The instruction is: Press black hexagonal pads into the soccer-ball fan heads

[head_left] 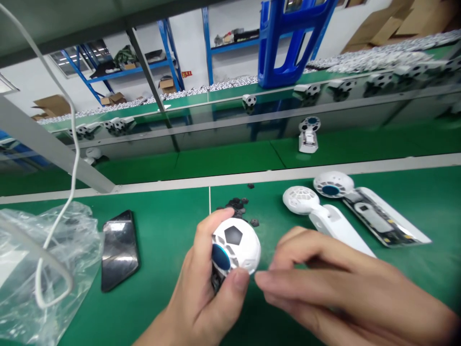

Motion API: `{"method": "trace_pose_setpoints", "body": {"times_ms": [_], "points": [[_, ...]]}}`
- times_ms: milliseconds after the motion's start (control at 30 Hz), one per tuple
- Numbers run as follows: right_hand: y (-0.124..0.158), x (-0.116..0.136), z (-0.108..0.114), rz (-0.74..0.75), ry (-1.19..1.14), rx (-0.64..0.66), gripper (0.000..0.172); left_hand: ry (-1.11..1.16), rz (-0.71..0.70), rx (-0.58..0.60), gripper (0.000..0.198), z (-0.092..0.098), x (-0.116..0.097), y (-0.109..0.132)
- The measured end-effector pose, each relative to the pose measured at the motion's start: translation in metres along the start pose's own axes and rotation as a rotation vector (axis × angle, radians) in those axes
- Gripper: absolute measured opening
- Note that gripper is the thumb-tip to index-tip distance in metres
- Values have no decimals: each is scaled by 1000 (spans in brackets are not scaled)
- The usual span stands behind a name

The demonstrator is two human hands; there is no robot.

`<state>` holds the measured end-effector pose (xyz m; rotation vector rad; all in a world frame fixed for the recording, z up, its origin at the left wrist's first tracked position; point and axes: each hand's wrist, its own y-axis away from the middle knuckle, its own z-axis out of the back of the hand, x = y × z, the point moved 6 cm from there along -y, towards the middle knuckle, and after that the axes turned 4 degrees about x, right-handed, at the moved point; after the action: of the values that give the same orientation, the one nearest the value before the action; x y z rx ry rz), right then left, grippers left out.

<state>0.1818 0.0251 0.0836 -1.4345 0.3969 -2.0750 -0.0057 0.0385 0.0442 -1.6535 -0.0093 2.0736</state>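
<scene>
Over the bench [162, 230], left fingers [204, 235] clasp a football-patterned ball [239, 245]; right fingers [309, 254] spread nearby.

The left hand [205, 293] hides the lower part of the ball-shaped fan [236, 245]. The right hand [334, 283] and the plastic bag [43, 274] are cut off by the frame edges. The dark pieces [236, 206] are too small to identify.

Bright overhead lighting, soft shadows, bowed wide-angle edges
</scene>
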Motion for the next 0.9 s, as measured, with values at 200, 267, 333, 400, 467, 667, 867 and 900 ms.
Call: {"method": "trace_pose_setpoints", "body": {"times_ms": [200, 267, 333, 400, 467, 667, 867, 900], "points": [[-10, -21, -9, -405, -390, -10, 21, 25, 32, 17, 52, -2, 1, 4], [-8, -24, -12, -431, -420, -17, 19, 13, 88, -37, 52, -1, 2, 5], [-6, -25, -13, -429, -416, -32, 17, 9, 135, -86, 54, -1, 3, 6], [-5, -27, -14, -435, -415, -42, 17, 39, 128, -73, 52, -4, 2, 5], [-4, -28, -14, -419, -405, -62, 21, 70, 68, -22, 49, -7, -1, 1], [3, -36, -34, -572, -705, 108, 72, 71, -5, 84, 44, -12, -8, -8], [6, -38, -44, -695, -887, 52, 75, 76, 124, -61, 56, -11, 0, 9], [8, -37, -44, -685, -862, 35, 75, 72, 138, -92, 64, -12, 3, 16]]}}
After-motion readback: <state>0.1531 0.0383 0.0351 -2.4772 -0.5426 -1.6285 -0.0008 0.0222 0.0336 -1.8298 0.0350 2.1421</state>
